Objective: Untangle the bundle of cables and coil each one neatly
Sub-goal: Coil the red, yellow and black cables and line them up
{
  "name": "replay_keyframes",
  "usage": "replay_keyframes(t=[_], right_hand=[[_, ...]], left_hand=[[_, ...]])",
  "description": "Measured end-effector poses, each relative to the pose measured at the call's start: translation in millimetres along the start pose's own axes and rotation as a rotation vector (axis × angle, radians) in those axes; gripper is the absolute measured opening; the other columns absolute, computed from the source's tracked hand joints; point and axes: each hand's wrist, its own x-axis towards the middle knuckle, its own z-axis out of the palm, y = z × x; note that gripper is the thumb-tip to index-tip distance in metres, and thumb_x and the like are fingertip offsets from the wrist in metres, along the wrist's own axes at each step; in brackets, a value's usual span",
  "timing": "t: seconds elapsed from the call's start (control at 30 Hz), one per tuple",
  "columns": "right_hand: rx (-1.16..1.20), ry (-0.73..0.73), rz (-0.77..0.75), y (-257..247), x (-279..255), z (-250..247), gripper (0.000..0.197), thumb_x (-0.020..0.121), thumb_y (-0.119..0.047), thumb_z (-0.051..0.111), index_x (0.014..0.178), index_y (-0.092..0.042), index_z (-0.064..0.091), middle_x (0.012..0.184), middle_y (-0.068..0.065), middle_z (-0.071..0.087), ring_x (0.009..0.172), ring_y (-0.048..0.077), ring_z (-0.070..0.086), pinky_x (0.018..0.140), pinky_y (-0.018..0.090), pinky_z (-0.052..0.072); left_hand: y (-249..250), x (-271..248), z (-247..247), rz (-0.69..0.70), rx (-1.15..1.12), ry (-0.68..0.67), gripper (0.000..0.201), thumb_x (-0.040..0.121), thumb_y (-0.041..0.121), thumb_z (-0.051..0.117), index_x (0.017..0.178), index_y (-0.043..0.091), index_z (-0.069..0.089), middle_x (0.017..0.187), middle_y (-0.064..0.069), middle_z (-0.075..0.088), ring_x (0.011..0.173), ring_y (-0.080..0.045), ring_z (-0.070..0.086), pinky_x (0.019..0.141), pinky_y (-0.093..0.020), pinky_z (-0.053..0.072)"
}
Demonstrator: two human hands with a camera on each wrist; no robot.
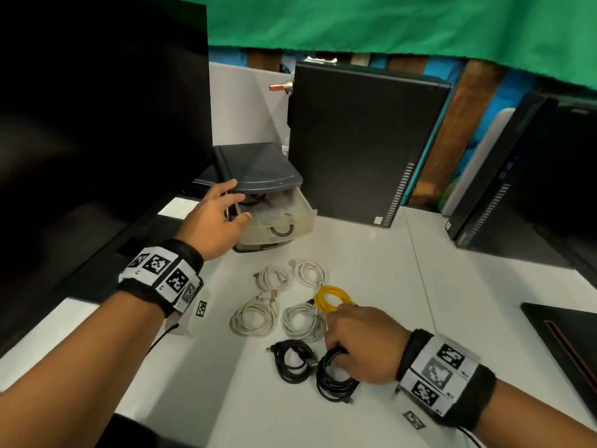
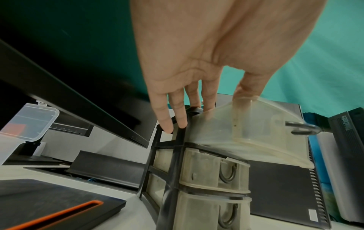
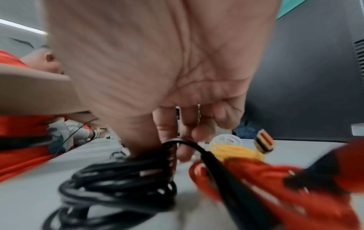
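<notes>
Several coiled cables lie on the white table (image 1: 371,253): several white coils (image 1: 255,316), a yellow coil (image 1: 331,299) and a black coil (image 1: 292,358). My right hand (image 1: 336,354) pinches a second black coil (image 1: 336,379) between thumb and fingers, which the right wrist view shows close up as black coil (image 3: 126,175). A red cable (image 3: 275,186) lies under that palm, hidden in the head view. My left hand (image 1: 235,205) is at the small drawer unit (image 1: 258,163). Its thumb and fingers hold the side of the pulled-out top drawer (image 2: 256,124).
A dark monitor (image 1: 97,124) stands on the left, with black computer towers (image 1: 361,140) behind and at the right. A dark laptop (image 1: 568,344) lies at the right edge. A clear plastic box (image 2: 25,123) sits left of the drawers. A person in orange (image 3: 17,124) is nearby.
</notes>
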Motion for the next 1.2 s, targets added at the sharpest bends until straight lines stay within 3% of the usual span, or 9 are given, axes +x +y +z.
replay_keyframes(t=[0.23, 0.33, 0.43, 0.57, 0.7, 0.8, 0.9, 1.07, 1.2], right_hand=[[0.428, 0.265, 0.063, 14, 6, -115, 0.009, 0.087, -0.026, 0.075, 0.078, -0.025, 0.073, 0.070, -0.005, 0.072, 0.062, 0.006, 0.063, 0.067, 0.031, 0.056], [0.535, 0.452, 0.144, 15, 44, -159, 0.010, 0.083, -0.018, 0.079, 0.083, -0.014, 0.070, 0.068, 0.000, 0.068, 0.058, 0.009, 0.059, 0.062, 0.028, 0.052], [0.524, 0.438, 0.272, 10, 94, -180, 0.015, 0.084, -0.017, 0.077, 0.084, -0.010, 0.064, 0.070, 0.007, 0.066, 0.064, 0.020, 0.063, 0.065, 0.031, 0.053], [0.503, 0.442, 0.436, 2, 144, -173, 0.015, 0.081, -0.016, 0.078, 0.084, -0.009, 0.065, 0.070, 0.006, 0.069, 0.057, 0.020, 0.067, 0.048, 0.023, 0.049], [0.517, 0.596, 0.421, 5, 162, -161, 0.012, 0.082, -0.016, 0.075, 0.090, -0.011, 0.068, 0.095, 0.009, 0.071, 0.085, 0.027, 0.069, 0.072, 0.032, 0.057], [0.504, 0.644, 0.324, 11, 150, -160, 0.011, 0.087, -0.015, 0.068, 0.077, -0.018, 0.072, 0.089, 0.005, 0.072, 0.086, 0.025, 0.069, 0.081, 0.037, 0.060], [0.363, 0.587, 0.229, 12, 130, -164, 0.023, 0.089, -0.012, 0.059, 0.081, -0.028, 0.075, 0.093, -0.004, 0.073, 0.089, 0.021, 0.068, 0.085, 0.037, 0.058], [0.001, 0.311, 0.083, 9, 110, -172, 0.044, 0.096, -0.009, 0.047, 0.120, -0.039, 0.070, 0.134, -0.008, 0.062, 0.104, 0.021, 0.063, 0.089, 0.032, 0.052], [-0.026, 0.237, 0.031, 12, 120, -177, 0.031, 0.091, -0.017, 0.066, 0.115, -0.036, 0.073, 0.082, -0.022, 0.064, 0.065, 0.002, 0.050, 0.062, 0.018, 0.041]], left_hand=[[2, 1, -3, -0.004, -0.006, -0.010, 0.046, 0.096, 0.032, 0.062, 0.139, 0.019, 0.056, 0.156, 0.018, 0.031, 0.107, -0.007, 0.054, 0.100, -0.031, 0.044], [1, 1, -2, 0.009, -0.008, -0.007, 0.045, 0.096, 0.031, 0.062, 0.139, 0.018, 0.056, 0.156, 0.017, 0.031, 0.120, -0.009, 0.053, 0.100, -0.031, 0.045], [1, 2, -2, 0.012, -0.017, -0.006, 0.044, 0.096, 0.029, 0.063, 0.138, 0.017, 0.057, 0.156, 0.017, 0.031, 0.119, -0.004, 0.049, 0.096, -0.025, 0.040], [2, 2, -2, 0.017, -0.001, -0.010, 0.045, 0.095, 0.030, 0.063, 0.138, 0.018, 0.057, 0.156, 0.017, 0.031, 0.115, -0.002, 0.049, 0.094, -0.018, 0.031], [-1, 2, -3, 0.035, 0.000, -0.013, 0.046, 0.096, 0.031, 0.062, 0.139, 0.017, 0.056, 0.157, 0.017, 0.031, 0.121, 0.001, 0.044, 0.100, -0.021, 0.033], [-2, 1, -3, 0.042, 0.005, -0.012, 0.046, 0.096, 0.032, 0.061, 0.139, 0.017, 0.056, 0.157, 0.017, 0.031, 0.135, -0.004, 0.041, 0.104, -0.021, 0.032], [-2, 0, -3, 0.040, 0.023, -0.021, 0.046, 0.097, 0.033, 0.060, 0.141, 0.018, 0.055, 0.158, 0.018, 0.029, 0.136, -0.005, 0.039, 0.103, -0.019, 0.029], [-2, 0, -3, 0.040, 0.019, -0.016, 0.046, 0.097, 0.033, 0.060, 0.140, 0.018, 0.055, 0.157, 0.018, 0.030, 0.129, -0.001, 0.042, 0.101, -0.018, 0.029], [1, -1, -5, 0.028, 0.021, -0.029, 0.047, 0.097, 0.035, 0.060, 0.141, 0.019, 0.054, 0.157, 0.019, 0.029, 0.113, 0.007, 0.040, 0.097, -0.019, 0.032]])
